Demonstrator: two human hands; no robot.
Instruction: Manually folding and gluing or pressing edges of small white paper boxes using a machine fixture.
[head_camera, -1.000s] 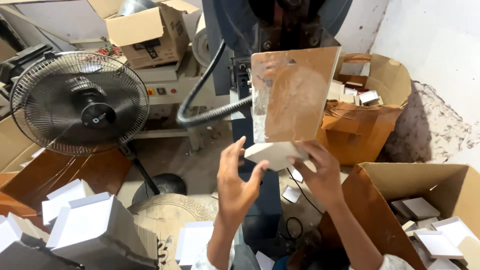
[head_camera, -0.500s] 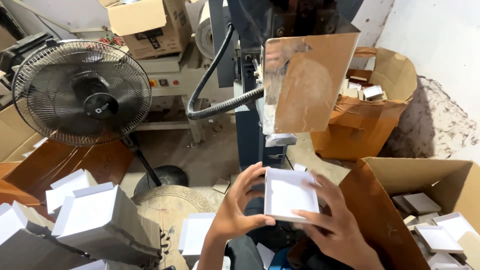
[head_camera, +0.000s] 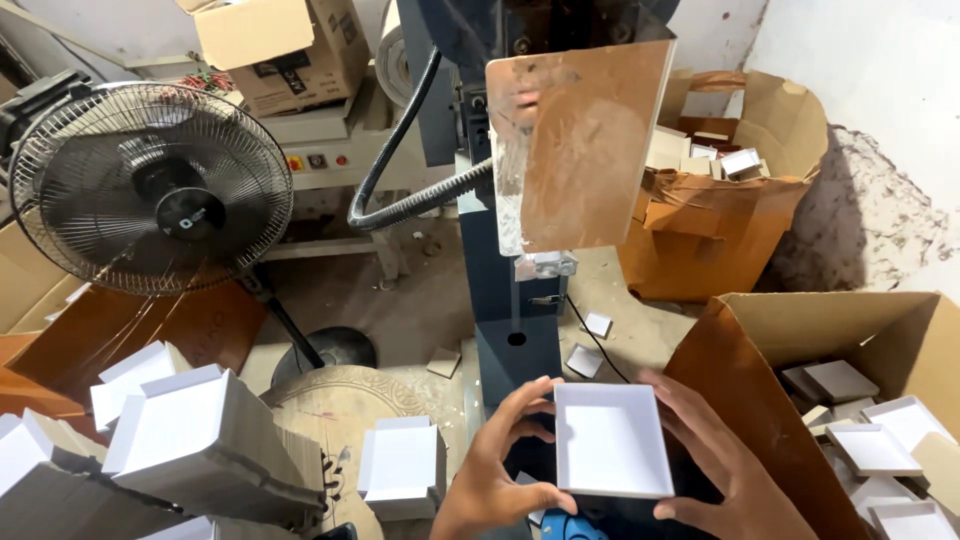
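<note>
Low in the middle of the frame, both hands are clamped on a shallow white box tray (head_camera: 610, 440), open side up: the left hand (head_camera: 505, 460) grips its left edge, the right hand (head_camera: 720, 460) its right. It sits just below the blue machine column (head_camera: 515, 300) with its brown guard plate (head_camera: 580, 150). The tray looks formed already; similar trays fill the cardboard carton (head_camera: 880, 330) at right, and white stacks (head_camera: 180, 440) wait at lower left.

Soft, even daylight, brightest on the right wall (head_camera: 880, 80); mild wide-angle bending, slight softness at edges.
</note>
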